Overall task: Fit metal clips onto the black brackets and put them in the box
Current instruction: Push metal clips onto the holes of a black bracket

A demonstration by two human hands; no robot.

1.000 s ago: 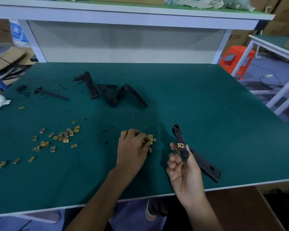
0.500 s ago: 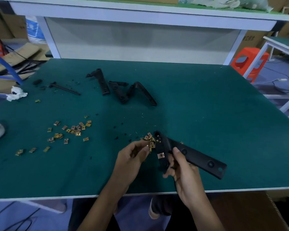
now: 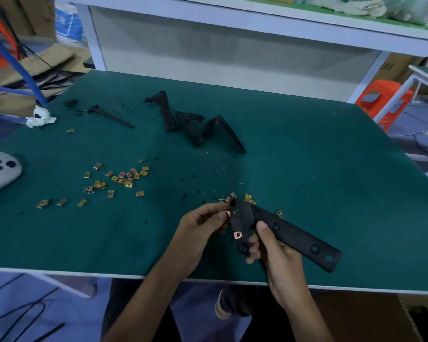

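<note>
Over the near edge of the green-topped bench [image 3: 307, 156], slightly right of its middle, the right hand [image 3: 274, 253] grips a black L-shaped plastic bracket [image 3: 294, 233] at its bend, thumb on top and fingers curled beneath. The bracket's long arm reaches out towards the bench's near right corner, and its short arm stands roughly upright in front of the palm. A small copper-coloured square metal clip [image 3: 237, 235] already sits on the lower part of that short arm. The left hand [image 3: 200, 225] is just beside it, thumb and fingertips narrowly pinching a second brass-coloured metal clip [image 3: 228, 214] against the left side of the short arm, near its upper end. A small heap of loose brass clips [image 3: 248, 197] lies on the bench surface right behind the hands. A wider scatter of brass clips [image 3: 119, 178] spreads towards the left edge. Nearer the far edge, left of centre, a pile of spare black plastic brackets [image 3: 195, 124] lies tangled together, with a thin black rod [image 3: 111, 116] and a crumpled white tissue [image 3: 40, 117] further towards the far left corner. A rounded white device [image 3: 0, 171] rests at the left edge. A brown cardboard box [image 3: 356, 314] shows partly below the near right corner, and an orange plastic stool [image 3: 386, 99] stands beyond the far right corner.
</note>
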